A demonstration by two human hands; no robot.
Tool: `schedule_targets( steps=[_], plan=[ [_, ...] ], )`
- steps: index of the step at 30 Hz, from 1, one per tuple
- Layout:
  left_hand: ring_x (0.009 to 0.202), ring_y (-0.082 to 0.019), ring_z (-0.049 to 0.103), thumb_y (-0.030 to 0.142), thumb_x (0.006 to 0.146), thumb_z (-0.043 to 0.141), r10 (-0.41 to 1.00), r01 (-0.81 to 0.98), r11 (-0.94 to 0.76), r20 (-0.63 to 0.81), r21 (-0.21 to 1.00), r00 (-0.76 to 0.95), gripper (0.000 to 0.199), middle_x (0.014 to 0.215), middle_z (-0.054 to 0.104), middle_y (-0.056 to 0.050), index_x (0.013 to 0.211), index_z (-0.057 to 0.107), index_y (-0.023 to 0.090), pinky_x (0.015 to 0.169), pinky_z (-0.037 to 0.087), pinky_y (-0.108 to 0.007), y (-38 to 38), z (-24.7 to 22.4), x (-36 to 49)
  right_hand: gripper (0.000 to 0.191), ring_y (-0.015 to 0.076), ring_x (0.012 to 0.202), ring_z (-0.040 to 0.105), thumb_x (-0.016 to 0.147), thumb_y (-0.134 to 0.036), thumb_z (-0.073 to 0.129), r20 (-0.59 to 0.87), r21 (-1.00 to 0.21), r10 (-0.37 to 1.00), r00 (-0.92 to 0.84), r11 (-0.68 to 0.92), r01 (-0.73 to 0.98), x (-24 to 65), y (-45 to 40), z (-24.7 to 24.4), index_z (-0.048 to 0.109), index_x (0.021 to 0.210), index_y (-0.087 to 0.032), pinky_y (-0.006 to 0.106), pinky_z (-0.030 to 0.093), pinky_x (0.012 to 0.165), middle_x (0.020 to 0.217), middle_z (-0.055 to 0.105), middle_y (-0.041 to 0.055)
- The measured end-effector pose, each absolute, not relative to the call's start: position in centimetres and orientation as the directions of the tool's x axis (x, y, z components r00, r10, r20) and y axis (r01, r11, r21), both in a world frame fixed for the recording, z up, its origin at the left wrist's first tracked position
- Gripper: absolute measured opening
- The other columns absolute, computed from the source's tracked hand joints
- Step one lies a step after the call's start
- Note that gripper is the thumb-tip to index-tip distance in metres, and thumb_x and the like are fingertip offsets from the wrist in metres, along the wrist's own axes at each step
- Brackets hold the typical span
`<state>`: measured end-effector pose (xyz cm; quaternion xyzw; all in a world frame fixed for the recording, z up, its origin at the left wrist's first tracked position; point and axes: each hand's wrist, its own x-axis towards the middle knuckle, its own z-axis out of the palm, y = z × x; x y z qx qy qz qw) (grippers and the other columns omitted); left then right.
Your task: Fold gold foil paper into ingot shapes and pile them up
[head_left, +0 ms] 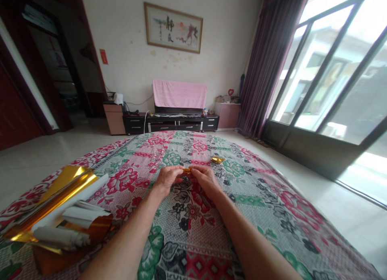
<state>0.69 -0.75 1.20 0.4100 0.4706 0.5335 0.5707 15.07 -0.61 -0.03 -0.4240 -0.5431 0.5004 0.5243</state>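
Observation:
A small strip of gold foil (187, 171) is stretched between my two hands above the middle of the patterned cloth. Its left end is pinched in the fingers of my left hand (169, 179), and the fingers of my right hand (206, 178) close on its right end. Beyond my right hand a crumpled gold foil piece (217, 160) lies on the cloth. To the left rest a shiny gold foil roll (65, 195) and several rolled white-backed sheets (60, 235).
The flowered cloth (250, 215) covers a wide rounded surface. Beyond it, a low black cabinet (181, 122) bears something under a pink cloth (179, 94). Purple curtains (263, 62) and large windows stand at the right, a doorway at the left.

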Motion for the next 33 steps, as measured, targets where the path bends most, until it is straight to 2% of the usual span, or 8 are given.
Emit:
schedule_targets(
  steps=[7, 16, 22, 33],
  plan=[
    [0.075, -0.018, 0.063, 0.018, 0.057, 0.063, 0.993, -0.235, 0.11, -0.117, 0.966, -0.017, 0.021, 0.08, 0.07, -0.008, 0.077, 0.069, 0.013, 0.052, 0.046, -0.022, -0.89, 1.41, 0.82, 0.028, 0.0155, 0.067, 0.062, 0.071, -0.039, 0.057, 0.161, -0.984, 0.984, -0.07, 0.155, -0.093, 15.07, -0.71, -0.15, 0.067, 0.085, -0.017, 0.027, 0.05, 0.061, 0.076, 0.068, 0.0033],
    [0.076, -0.019, 0.064, 0.019, 0.06, 0.062, 0.993, -0.233, 0.097, -0.111, 0.968, -0.05, 0.021, 0.081, 0.071, -0.009, 0.079, 0.069, 0.012, 0.052, 0.045, -0.022, -0.91, 1.31, 1.14, 0.029, 0.0148, 0.064, 0.061, 0.071, -0.041, 0.057, 0.173, -0.983, 0.982, -0.076, 0.168, -0.067, 15.13, -0.47, -0.46, 0.068, 0.082, -0.017, 0.027, 0.049, 0.061, 0.072, 0.068, 0.003],
    [0.074, -0.019, 0.065, 0.018, 0.057, 0.064, 0.992, -0.285, 0.122, -0.129, 0.951, -0.006, 0.022, 0.082, 0.07, -0.009, 0.078, 0.069, 0.012, 0.051, 0.045, -0.022, -0.77, 1.2, 0.96, 0.031, 0.0141, 0.063, 0.06, 0.069, -0.042, 0.059, 0.153, -0.982, 0.985, -0.085, 0.142, -0.126, 15.27, -0.6, -0.29, 0.068, 0.083, -0.016, 0.027, 0.049, 0.062, 0.072, 0.067, 0.003],
    [0.072, -0.018, 0.064, 0.021, 0.056, 0.066, 0.994, -0.262, 0.103, -0.111, 0.96, -0.017, 0.021, 0.08, 0.07, -0.009, 0.076, 0.069, 0.012, 0.051, 0.045, -0.022, -0.76, 1.11, 1.09, 0.03, 0.0142, 0.062, 0.06, 0.071, -0.042, 0.057, 0.184, -0.982, 0.98, -0.082, 0.179, -0.06, 15.2, -0.66, -0.31, 0.069, 0.081, -0.017, 0.027, 0.049, 0.063, 0.071, 0.068, 0.0025]
  ],
)
